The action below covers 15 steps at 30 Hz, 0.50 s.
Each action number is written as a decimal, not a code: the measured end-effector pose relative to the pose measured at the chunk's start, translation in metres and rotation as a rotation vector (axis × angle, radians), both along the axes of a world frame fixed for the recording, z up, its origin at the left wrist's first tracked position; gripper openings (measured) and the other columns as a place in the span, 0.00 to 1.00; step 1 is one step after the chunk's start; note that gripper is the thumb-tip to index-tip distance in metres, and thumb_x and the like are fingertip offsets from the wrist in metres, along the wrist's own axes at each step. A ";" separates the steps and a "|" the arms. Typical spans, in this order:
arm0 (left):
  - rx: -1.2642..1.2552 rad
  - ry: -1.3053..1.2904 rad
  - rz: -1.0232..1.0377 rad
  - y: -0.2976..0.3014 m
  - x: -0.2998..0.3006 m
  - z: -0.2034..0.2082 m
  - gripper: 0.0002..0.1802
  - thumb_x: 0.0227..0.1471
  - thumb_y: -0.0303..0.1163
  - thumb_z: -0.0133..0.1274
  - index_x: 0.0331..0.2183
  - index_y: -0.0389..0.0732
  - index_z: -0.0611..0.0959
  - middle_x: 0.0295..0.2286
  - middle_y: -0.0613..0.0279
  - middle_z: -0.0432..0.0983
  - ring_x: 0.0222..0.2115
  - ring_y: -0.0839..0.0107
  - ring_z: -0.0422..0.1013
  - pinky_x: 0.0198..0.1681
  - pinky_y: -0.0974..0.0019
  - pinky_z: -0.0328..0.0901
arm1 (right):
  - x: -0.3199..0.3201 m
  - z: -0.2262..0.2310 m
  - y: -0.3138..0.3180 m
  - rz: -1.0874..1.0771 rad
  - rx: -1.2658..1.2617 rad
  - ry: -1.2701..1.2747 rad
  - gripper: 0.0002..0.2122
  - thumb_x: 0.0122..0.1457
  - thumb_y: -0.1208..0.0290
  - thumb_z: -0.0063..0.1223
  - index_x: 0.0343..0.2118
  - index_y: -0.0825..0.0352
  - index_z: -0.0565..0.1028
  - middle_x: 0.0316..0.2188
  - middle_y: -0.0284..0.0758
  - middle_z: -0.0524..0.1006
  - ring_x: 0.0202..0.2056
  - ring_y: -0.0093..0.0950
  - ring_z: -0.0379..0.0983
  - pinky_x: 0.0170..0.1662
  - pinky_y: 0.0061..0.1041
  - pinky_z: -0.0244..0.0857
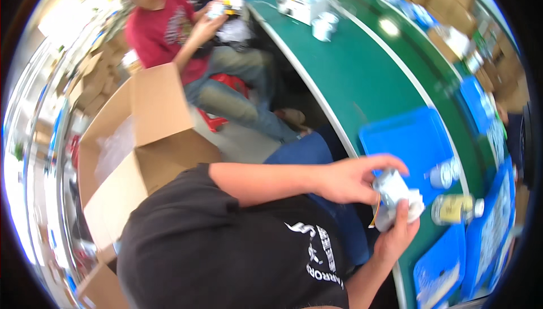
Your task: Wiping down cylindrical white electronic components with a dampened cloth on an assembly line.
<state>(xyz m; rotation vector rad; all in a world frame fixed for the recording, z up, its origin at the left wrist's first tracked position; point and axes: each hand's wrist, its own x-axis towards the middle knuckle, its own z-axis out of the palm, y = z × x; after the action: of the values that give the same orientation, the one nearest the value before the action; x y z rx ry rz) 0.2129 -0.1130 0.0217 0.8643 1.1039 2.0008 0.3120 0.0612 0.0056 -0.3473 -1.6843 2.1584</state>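
Pale cylindrical item is resting between the two hands right of centre in the frame, overlapping the lower edge of a blue tray in this view. The left hand is gripping it narrowly, thumb and fingers curling about its sides, while the right hand is supporting it from below along with a white piece; several fingertips are hiding behind both. Blur is softening this spot, so the white piece is perhaps paper, perhaps a second part. At the tray's right side a pale cup is lying, its contents impossible to make out. Just below, a clear bottle with a yellowish middle is lying on its side, its white cap pointing right. At lower right, another blue tray is holding something whitish, too smeared to identify, and the dark rim of the lens is cutting off what lies beyond. On the left of the frame, an open cardboard box is containing clear plastic, its deeper inside staying concealed by the flaps. At upper left, a co-worker is holding a small white-and-yellow object, blurred.
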 end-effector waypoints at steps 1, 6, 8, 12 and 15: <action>0.032 -0.090 -0.035 -0.002 -0.001 -0.001 0.37 0.52 0.17 0.52 0.62 0.41 0.61 0.54 0.61 0.63 0.56 0.68 0.63 0.58 0.61 0.62 | 0.002 0.002 -0.003 0.005 0.046 0.028 0.12 0.64 0.67 0.56 0.45 0.71 0.74 0.39 0.32 0.78 0.38 0.20 0.73 0.42 0.22 0.66; -0.119 -0.204 -0.099 -0.001 -0.013 0.025 0.40 0.57 0.34 0.56 0.66 0.43 0.58 0.55 0.52 0.67 0.57 0.62 0.64 0.59 0.57 0.61 | 0.001 0.018 -0.016 -0.065 0.340 0.134 0.08 0.64 0.73 0.55 0.42 0.70 0.75 0.34 0.26 0.75 0.34 0.15 0.67 0.36 0.18 0.61; -0.119 -0.155 -0.066 0.008 -0.016 0.014 0.41 0.55 0.28 0.59 0.65 0.43 0.59 0.54 0.52 0.69 0.56 0.63 0.66 0.59 0.57 0.62 | 0.006 0.023 -0.013 -0.070 0.348 -0.005 0.07 0.64 0.75 0.56 0.42 0.71 0.75 0.34 0.27 0.75 0.35 0.15 0.67 0.37 0.17 0.61; -0.212 -0.208 -0.105 0.022 -0.030 0.013 0.43 0.50 0.20 0.62 0.64 0.39 0.61 0.52 0.51 0.71 0.53 0.65 0.69 0.56 0.61 0.66 | 0.010 0.017 0.001 -0.162 0.091 -0.038 0.16 0.70 0.62 0.45 0.44 0.73 0.75 0.35 0.30 0.76 0.36 0.16 0.69 0.40 0.20 0.63; -0.317 -0.247 -0.114 0.027 -0.036 0.012 0.39 0.45 0.18 0.65 0.58 0.34 0.66 0.50 0.53 0.73 0.50 0.68 0.72 0.50 0.64 0.71 | 0.005 0.005 0.024 -0.165 -0.480 0.171 0.22 0.73 0.56 0.33 0.54 0.71 0.69 0.49 0.40 0.76 0.51 0.32 0.73 0.56 0.34 0.64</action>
<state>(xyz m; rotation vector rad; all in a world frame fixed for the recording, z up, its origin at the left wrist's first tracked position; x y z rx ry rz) 0.1764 -0.0861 0.0334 0.4899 1.1594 1.7242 0.3168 0.0853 0.0110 -0.3992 -0.9976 2.3688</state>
